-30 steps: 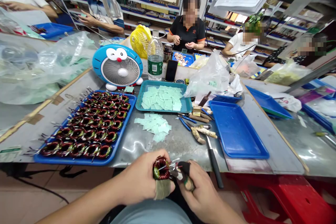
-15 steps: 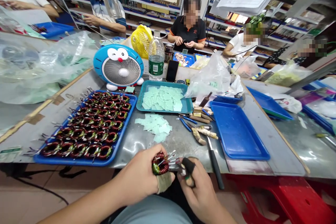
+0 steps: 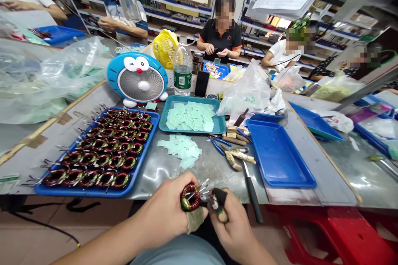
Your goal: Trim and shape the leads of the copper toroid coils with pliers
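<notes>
Head view: dark-red, wire-wound ring coil (image 3: 194,203) with thin silvery leads (image 3: 203,187), held up at the grey metal desk's (image 3: 214,167) front edge.
Left hand (image 3: 170,203): fingers wrapped round the coil. Right hand (image 3: 234,218): fingers curled on a small metal-tipped tool (image 3: 213,204), mostly hidden, beside the leads. Coil probably stiff, lightish, smooth; leads likely bend easily. Best hold: outer windings.

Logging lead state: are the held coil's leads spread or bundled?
Spread: the leads leave the coil in the left hand at differing angles, gaps between them.
</notes>
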### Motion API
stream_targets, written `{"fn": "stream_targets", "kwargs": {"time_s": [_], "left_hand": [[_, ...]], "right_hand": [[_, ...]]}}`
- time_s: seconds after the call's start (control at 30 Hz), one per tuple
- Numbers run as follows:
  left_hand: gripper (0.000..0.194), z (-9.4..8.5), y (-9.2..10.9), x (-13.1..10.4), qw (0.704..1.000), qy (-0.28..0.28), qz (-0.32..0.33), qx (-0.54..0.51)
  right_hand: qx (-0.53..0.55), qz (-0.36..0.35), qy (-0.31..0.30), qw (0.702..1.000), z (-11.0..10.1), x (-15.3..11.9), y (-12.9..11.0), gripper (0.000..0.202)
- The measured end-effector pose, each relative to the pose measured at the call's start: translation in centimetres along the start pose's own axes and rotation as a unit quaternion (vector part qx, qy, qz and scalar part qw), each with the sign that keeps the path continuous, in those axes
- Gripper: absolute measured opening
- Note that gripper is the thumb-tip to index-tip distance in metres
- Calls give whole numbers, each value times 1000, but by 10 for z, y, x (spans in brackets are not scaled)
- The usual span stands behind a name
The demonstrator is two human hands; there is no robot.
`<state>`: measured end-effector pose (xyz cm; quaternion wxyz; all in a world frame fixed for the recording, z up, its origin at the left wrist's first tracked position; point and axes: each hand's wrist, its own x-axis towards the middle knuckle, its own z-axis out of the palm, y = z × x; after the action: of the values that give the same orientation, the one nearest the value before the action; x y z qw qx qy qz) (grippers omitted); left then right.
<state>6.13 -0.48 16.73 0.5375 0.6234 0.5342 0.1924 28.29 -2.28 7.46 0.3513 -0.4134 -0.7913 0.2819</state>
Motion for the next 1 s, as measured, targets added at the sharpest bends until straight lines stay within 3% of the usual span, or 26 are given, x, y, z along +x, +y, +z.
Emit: {"fn": "stream_targets", "kwargs": {"time_s": [0.1, 0.17, 0.4, 0.5, 0.63, 0.73, 1.0], "left_hand": [[28, 2, 0, -1, 999, 10, 0, -36], [29, 1, 0, -1, 999, 14, -3, -48], [29, -5, 3, -2, 1000, 13, -8, -10], [31, -1, 1, -2, 1000, 4, -5, -15], [32, 5, -5, -1, 994, 5, 4, -110], [32, 2, -6, -2, 993, 11, -4, -115], [30, -3, 0, -6, 1000, 1, 2, -23]], "right_hand": [[-51, -12, 81, 995, 13, -3, 6, 31], [-53, -8, 101, 993, 18, -4, 7, 37], [-78, -44, 44, 995, 3, 1, 2, 54], [-99, -60, 56, 992, 5, 5, 4, 50], [-106, -48, 94, 989, 17, 5, 3, 39], [-77, -32, 77, 994, 18, 2, -2, 42], [-91, -30, 6, 995, -18, -1, 1, 49]]}}
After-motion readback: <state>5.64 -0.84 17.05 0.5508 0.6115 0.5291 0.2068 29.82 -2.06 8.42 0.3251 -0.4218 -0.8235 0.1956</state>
